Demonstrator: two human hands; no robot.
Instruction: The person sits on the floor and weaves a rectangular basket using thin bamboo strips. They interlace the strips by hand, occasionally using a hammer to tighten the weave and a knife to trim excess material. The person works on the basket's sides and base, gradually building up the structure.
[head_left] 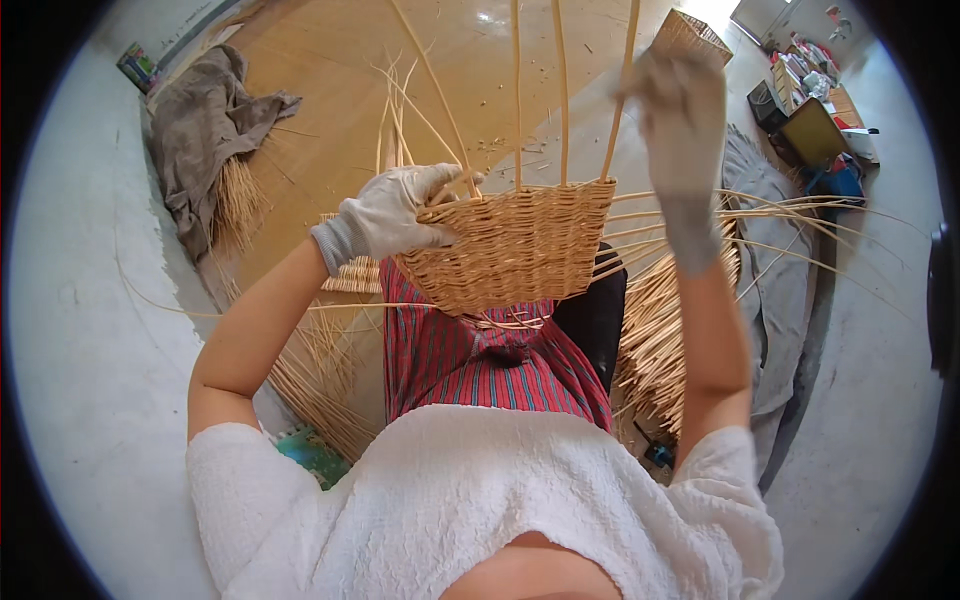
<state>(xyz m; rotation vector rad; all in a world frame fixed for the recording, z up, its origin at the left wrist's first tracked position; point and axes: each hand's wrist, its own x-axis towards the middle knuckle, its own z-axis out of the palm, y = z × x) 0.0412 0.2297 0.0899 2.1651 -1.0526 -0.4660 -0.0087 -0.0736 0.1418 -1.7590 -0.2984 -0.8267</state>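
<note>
A partly woven wicker basket [515, 248] sits over my lap, its tall pale stakes [562, 100] standing up from the rim. My left hand [395, 212], in a whitish work glove, is closed on the basket's left end, thumb and fingers on either side of the edge. Raised at the right is my right hand [685, 125], gloved too and smeared by motion. It is beside the rightmost tall stake; whether its fingers grip anything is unclear. More long rods [760, 210] stick out sideways to the right of the basket.
Bundled rods [660, 335] lie at my right, next to grey cloth [775, 300]. Another bundle [238, 200] sits under a brown-grey cloth [205, 130] at the far left. A finished-looking basket [690, 38] and a cluttered pile of boxes [815, 130] stand at the far right.
</note>
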